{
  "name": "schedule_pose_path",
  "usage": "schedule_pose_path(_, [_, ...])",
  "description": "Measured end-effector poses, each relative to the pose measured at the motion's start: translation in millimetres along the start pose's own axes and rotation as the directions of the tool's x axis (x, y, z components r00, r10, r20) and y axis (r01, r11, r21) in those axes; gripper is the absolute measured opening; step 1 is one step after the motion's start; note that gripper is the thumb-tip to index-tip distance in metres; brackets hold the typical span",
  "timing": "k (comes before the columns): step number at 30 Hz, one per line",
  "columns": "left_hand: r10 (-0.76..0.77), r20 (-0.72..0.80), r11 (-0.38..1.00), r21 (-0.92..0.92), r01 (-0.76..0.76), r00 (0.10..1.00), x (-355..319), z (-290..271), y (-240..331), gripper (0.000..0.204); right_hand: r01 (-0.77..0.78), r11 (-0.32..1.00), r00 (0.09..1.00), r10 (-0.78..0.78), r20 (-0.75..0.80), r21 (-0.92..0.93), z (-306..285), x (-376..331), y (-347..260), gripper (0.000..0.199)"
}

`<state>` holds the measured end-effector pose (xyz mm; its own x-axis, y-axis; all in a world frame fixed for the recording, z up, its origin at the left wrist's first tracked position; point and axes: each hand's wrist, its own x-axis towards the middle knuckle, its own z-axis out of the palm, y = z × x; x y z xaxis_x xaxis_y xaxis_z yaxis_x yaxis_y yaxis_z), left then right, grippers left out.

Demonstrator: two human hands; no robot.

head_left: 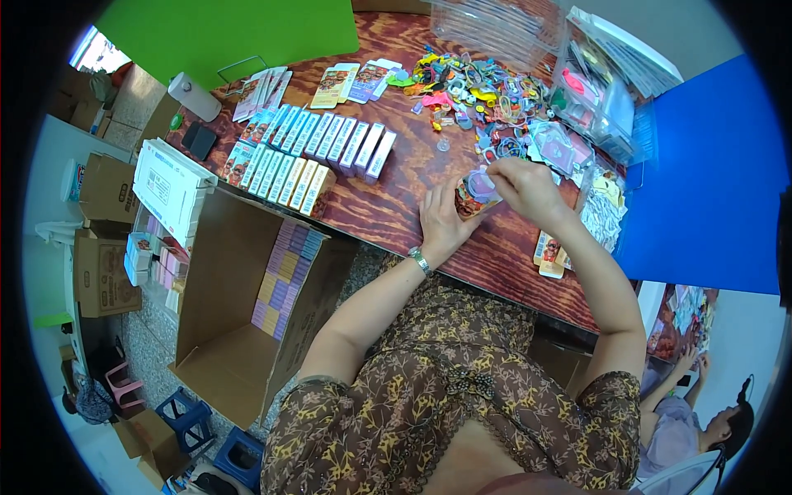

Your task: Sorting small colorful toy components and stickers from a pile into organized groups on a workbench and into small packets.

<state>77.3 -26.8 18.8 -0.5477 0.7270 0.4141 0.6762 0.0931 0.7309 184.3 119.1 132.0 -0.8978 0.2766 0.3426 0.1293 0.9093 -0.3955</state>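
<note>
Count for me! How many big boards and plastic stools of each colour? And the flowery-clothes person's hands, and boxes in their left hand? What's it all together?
Green board: 1
Blue board: 1
Blue stools: 2
Pink stool: 1
Hands: 2
Small box in left hand: 1
Total: 8

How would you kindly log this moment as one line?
left hand: holds small box; right hand: at its top, grip unclear; ahead: colourful trinkets; left: rows of boxes; lower left: open carton

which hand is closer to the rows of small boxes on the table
Left: the left hand is right of the small boxes; the right hand is farther right.
</note>
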Motion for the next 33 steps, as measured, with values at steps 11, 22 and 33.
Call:
schedule_pose_path(11, [-0.041, 0.043, 0.999, -0.011, 0.041, 0.998, 1.1, 2.9, 5.4, 0.088, 0.142, 0.977, 0.99, -0.136, 0.046, -0.161, 8.3, -25.1, -1.0, 0.022])
schedule_pose_path(22, [0.037, 0.067, 0.999, -0.028, -0.036, 0.997, 5.2, 11.9, 7.3, 0.084, -0.023, 0.962, 0.994, -0.008, -0.11, -0.274, -4.4, -35.1, -17.0, 0.038])
schedule_pose_path(33, [0.055, 0.127, 0.973, -0.231, -0.025, 0.99, -7.3, 9.7, -0.4, 0.078, -0.735, 0.678, 0.602, 0.647, -0.467, -0.008, -81.0, -158.1, 146.5, 0.02])
